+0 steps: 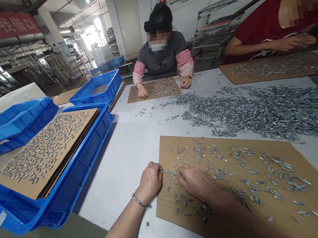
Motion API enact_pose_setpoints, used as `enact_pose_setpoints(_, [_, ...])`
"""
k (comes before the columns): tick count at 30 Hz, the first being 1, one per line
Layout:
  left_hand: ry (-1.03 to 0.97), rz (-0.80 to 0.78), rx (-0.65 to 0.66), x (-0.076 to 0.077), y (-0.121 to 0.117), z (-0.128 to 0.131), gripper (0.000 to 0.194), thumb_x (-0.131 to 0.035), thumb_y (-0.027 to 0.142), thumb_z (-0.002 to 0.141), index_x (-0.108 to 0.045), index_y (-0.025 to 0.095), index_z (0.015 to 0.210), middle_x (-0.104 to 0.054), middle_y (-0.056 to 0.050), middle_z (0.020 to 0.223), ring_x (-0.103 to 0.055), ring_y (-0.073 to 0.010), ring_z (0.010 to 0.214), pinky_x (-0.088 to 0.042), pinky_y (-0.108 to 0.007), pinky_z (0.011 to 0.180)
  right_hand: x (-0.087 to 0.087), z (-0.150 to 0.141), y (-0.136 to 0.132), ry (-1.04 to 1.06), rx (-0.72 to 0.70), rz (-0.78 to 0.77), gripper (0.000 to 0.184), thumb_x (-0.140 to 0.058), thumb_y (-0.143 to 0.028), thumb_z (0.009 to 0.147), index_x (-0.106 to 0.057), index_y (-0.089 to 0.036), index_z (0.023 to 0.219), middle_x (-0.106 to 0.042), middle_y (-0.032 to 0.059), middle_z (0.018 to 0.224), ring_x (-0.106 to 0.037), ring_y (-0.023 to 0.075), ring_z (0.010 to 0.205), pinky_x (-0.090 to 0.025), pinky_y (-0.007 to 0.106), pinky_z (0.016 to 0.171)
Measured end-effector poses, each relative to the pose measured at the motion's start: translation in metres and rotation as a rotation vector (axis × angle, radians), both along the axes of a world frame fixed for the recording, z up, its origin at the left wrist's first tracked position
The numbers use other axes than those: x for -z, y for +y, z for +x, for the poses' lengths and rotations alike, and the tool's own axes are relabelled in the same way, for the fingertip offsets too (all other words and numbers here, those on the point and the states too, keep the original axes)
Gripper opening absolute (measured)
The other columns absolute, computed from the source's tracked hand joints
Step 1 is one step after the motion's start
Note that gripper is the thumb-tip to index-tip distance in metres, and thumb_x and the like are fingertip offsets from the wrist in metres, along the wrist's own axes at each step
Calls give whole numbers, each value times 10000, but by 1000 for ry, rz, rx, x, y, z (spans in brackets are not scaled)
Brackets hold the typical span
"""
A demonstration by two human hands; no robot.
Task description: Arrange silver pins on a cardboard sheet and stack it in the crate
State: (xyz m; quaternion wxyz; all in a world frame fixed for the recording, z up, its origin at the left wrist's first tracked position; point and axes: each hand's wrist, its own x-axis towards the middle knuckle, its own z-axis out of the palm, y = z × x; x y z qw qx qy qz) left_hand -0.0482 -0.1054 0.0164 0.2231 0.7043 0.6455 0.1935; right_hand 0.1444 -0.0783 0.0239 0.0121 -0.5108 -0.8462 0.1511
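Apparently the work is well begun but far from over. On the nearest cardboard sheet [165,208], small metal pieces [298,202] lie scattered, some set apart singly, others bunched in overlapping clumps around the middle and right, so I judge this sheet only partly sorted. The left hand [151,181] is at the sheet's left edge, its fingers curled in with the tips close together; the right hand [197,182] is just beside it over the sheet, fingers bent towards a little cluster of pieces. Whether either one is pinching a piece I cannot tell, as the fingertips are too small and partly hidden.

To the left, a stack of cardboard sheets [23,186] sits in a blue tray [76,185], its top sheet covered with spread-out pieces, and that looks like finished work. Beyond the near sheet, a big pile of pieces [252,111] lies loose on the white table [109,169], which suggests plenty is left. Across the table, a person in grey [165,61] has both hands at another covered sheet [132,95]
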Motion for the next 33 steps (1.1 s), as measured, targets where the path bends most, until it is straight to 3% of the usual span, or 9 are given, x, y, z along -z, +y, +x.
enact_pose_setpoints(5, [12, 3, -7, 4, 2, 0, 176, -437, 181, 993, -610, 200, 968, -630, -91, 1020, -618, -230, 921, -493, -334, 846, -7, 1, -4, 1, 45, -17, 226, -492, -239, 1046, -684, -198, 935, -755, 88, 1038, -700, 218, 945, -341, 300, 701])
enact_pose_setpoints(11, [-23, 8, 41, -7, -8, 3, 219, -402, 225, 1017, -587, 216, 901, -652, -69, 969, -625, -198, 899, -489, -298, 857, -9, -3, -9, -86, 50, -16, 289, -433, -167, 1028, -702, -183, 924, -755, 117, 952, -697, 231, 883, -318, 320, 673])
enact_pose_setpoints(16, [-21, -42, 75, -5, -15, 10, 138, -509, 165, 905, -583, 223, 804, -680, -56, 895, -628, -204, 855, -473, -301, 794, 2, 8, -7, -29, 14, -8, 237, -474, -154, 990, -689, -192, 896, -749, 92, 960, -677, 217, 883, -315, 311, 696])
enact_pose_setpoints(20, [-18, -52, 34, -1, -12, 14, 181, -480, 194, 927, -578, 219, 776, -675, -72, 876, -616, -218, 836, -461, -326, 780, 9, 16, -2, -3, -27, -68, 263, -453, -174, 1008, -672, -191, 863, -748, 82, 950, -661, 213, 907, -318, 309, 717])
enact_pose_setpoints(25, [-59, -45, 18, -8, -10, 9, 190, -467, 210, 956, -596, 218, 817, -686, -49, 868, -623, -191, 819, -475, -295, 780, -1, 15, 5, 9, -8, -139, 258, -451, -168, 999, -658, -200, 848, -751, 73, 965, -647, 196, 894, -311, 301, 704])
enact_pose_setpoints(29, [-63, -20, -29, -15, -4, 3, 251, -393, 228, 1004, -627, 202, 917, -706, -81, 973, -641, -201, 894, -490, -309, 839, -12, 13, 13, 7, 30, -64, 312, -415, -208, 1041, -646, -200, 831, -745, 83, 958, -645, 200, 882, -315, 304, 708])
enact_pose_setpoints(33, [-23, -22, -7, -17, 12, 3, 238, -428, 214, 985, -646, 198, 892, -700, -97, 974, -642, -224, 933, -481, -330, 877, -14, 12, 17, -11, -12, -34, 306, -424, -201, 1043, -655, -205, 843, -746, 81, 942, -650, 200, 855, -293, 311, 683])
